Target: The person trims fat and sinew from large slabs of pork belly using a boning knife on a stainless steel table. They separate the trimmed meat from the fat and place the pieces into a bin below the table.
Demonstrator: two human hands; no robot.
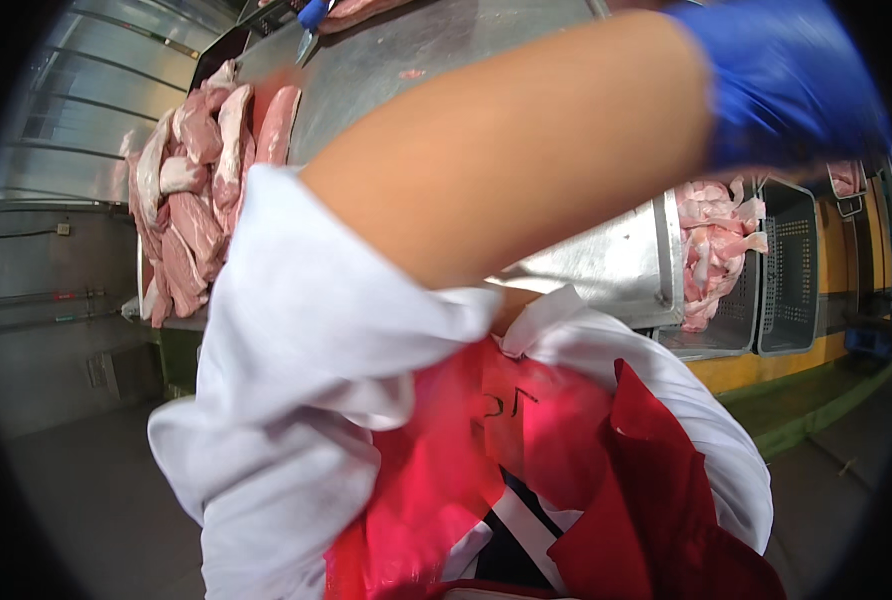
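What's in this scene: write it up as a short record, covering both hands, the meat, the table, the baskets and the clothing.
Left hand: blue-gloved, blurred, upper right; grip cannot be told
Left forearm: bare, stretched across the view over the table
Right hand: not visible
Table: shiny metal, partly covered by the forearm
Long meat cuts: raw, piled at the left
Near basket: dark grey, at the right, holding pale meat pieces
Far basket: dark grey, just right of the near basket
Clothing: white sleeves, pinkish-red apron
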